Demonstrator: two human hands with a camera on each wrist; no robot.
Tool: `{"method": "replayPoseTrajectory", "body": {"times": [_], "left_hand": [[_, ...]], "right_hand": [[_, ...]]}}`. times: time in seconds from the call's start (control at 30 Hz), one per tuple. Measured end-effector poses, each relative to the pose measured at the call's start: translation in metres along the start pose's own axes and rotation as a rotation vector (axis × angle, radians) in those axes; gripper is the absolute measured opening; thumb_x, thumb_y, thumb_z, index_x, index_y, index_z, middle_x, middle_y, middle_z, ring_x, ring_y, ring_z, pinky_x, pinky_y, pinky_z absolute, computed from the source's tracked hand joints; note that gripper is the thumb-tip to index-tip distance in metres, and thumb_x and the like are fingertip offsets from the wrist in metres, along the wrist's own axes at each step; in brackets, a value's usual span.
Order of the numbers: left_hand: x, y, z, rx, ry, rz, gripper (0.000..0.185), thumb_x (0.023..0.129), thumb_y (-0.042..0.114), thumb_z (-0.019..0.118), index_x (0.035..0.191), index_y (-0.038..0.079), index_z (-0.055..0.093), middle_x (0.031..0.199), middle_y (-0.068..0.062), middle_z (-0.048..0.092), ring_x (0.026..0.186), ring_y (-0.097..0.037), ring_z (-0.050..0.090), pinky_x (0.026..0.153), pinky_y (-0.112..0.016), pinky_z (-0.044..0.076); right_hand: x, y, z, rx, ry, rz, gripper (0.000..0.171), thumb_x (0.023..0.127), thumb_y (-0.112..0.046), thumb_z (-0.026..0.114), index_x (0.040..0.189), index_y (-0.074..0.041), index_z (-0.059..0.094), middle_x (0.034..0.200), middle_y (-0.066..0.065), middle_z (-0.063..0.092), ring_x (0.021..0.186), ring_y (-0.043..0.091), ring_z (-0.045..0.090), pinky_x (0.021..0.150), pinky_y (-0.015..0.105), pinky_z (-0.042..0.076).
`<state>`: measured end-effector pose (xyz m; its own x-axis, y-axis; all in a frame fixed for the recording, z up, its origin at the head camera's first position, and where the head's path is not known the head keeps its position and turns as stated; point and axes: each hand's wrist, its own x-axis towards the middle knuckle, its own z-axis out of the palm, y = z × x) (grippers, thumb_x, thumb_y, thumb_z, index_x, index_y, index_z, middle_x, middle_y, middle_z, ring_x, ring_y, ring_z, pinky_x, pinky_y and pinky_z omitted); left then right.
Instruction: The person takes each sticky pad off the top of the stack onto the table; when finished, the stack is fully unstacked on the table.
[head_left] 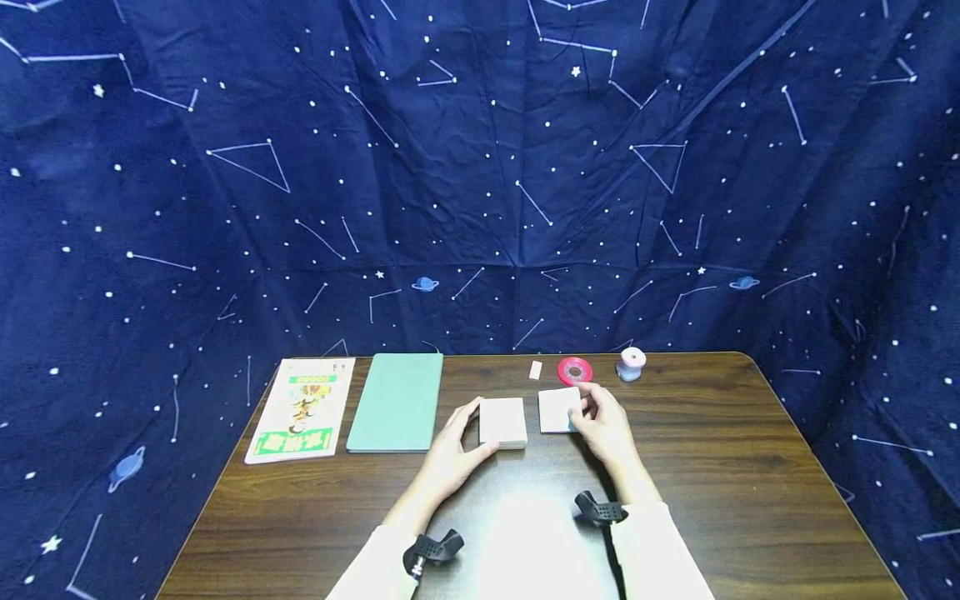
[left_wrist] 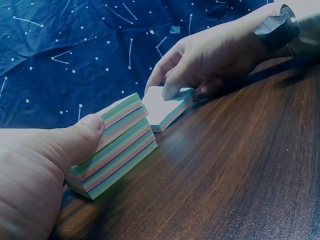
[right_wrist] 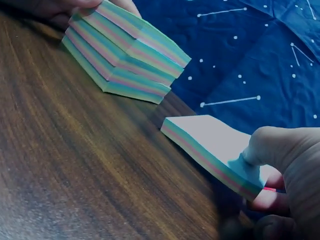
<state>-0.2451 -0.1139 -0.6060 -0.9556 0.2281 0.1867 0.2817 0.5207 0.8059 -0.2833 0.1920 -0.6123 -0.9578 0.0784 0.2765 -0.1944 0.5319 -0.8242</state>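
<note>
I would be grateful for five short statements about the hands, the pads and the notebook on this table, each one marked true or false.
1. The left hand holds the stack of pads. True.
2. The edges of the stack of pads are plain white. False: they show coloured stripes.
3. The right hand pinches the single pad. True.
4. In the head view, the single pad is left of the stack of pads. False: it is on the right.
5. The green notebook lies between the printed booklet and the stack of pads. True.
</note>
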Motion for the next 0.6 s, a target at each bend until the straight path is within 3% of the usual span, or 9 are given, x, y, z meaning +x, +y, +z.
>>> {"method": "replayPoseTrajectory", "body": {"times": [0.3, 0.6], "left_hand": [[-0.0005, -0.0007, 0.0001, 0.004, -0.005, -0.015, 0.084, 0.096, 0.037, 0.084, 0.166, 0.014, 0.045, 0.165, -0.010, 0.053, 0.157, -0.034, 0.047, 0.129, -0.057, 0.040], [0.0006, -0.0005, -0.0002, -0.025, -0.015, -0.037, 0.084, 0.096, 0.036, 0.084, 0.167, 0.015, 0.043, 0.166, -0.008, 0.052, 0.160, -0.033, 0.044, 0.132, -0.056, 0.036]], "right_hand": [[-0.0029, -0.0069, 0.0012, -0.126, 0.000, 0.041, 0.038, 0.085, -0.004, 0.080, 0.122, -0.002, 0.075, 0.092, 0.009, 0.059, 0.080, 0.018, 0.053, 0.074, 0.031, 0.044], [-0.0016, -0.0094, 0.0000, -0.114, 0.014, 0.067, 0.037, 0.087, -0.005, 0.078, 0.123, 0.000, 0.075, 0.098, 0.013, 0.065, 0.084, 0.021, 0.059, 0.079, 0.037, 0.049]]}}
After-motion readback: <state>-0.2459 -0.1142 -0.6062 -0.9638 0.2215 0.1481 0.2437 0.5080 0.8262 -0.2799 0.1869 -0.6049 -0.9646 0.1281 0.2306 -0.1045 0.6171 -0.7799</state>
